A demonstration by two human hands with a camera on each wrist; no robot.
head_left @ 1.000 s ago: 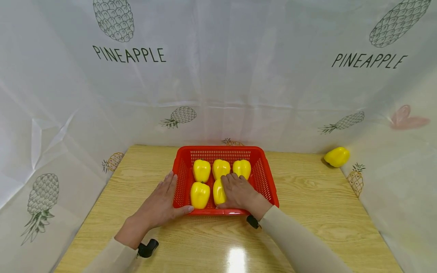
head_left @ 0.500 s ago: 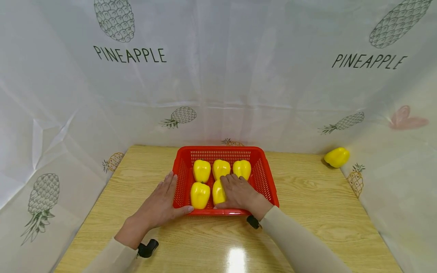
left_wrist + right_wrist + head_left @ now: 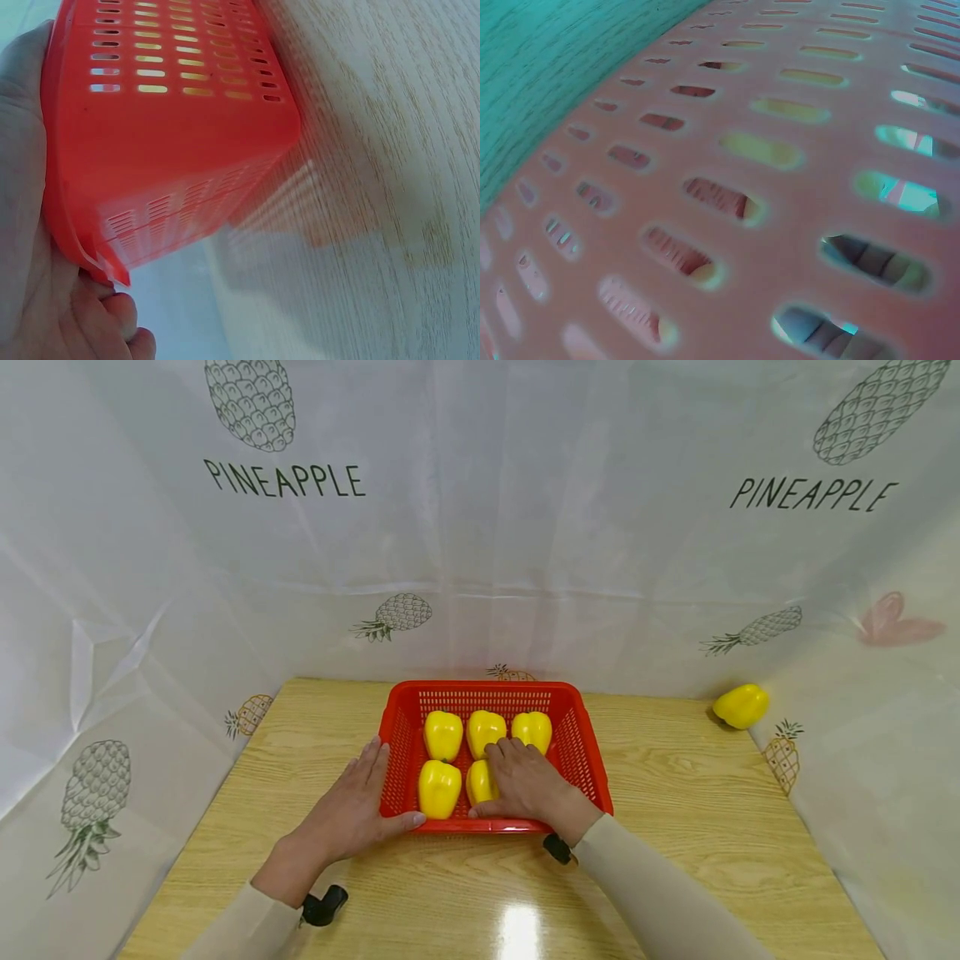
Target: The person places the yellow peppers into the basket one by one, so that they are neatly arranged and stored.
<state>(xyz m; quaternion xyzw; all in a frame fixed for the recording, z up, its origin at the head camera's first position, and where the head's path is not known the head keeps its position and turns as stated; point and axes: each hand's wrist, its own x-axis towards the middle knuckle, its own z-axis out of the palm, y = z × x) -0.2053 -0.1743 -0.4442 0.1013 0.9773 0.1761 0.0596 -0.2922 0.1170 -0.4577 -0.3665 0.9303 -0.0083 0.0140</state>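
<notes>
In the head view a red perforated basket (image 3: 491,826) holds several yellow bell peppers. My right hand (image 3: 528,783) reaches inside over the front edge and grips a yellow bell pepper (image 3: 482,782) in the front row, its fingers covering the pepper's right part. To the left of it stands another bell pepper (image 3: 439,789). My left hand (image 3: 352,806) lies at the basket's front left corner, fingers straight along the left rim and thumb on the front rim. The left wrist view shows this hand (image 3: 45,255) against the basket's rim (image 3: 56,172).
Along the back of the basket stand three more bell peppers (image 3: 486,732). One bell pepper (image 3: 741,706) lies at the far right corner of the wooden table (image 3: 675,793). A pale sheet (image 3: 510,527) printed with pineapples surrounds the table. Basket slots (image 3: 757,150) fill the right wrist view.
The gripped bell pepper and my right fingers shift only slightly within the basket. My left hand, the basket and the other peppers stay in place.
</notes>
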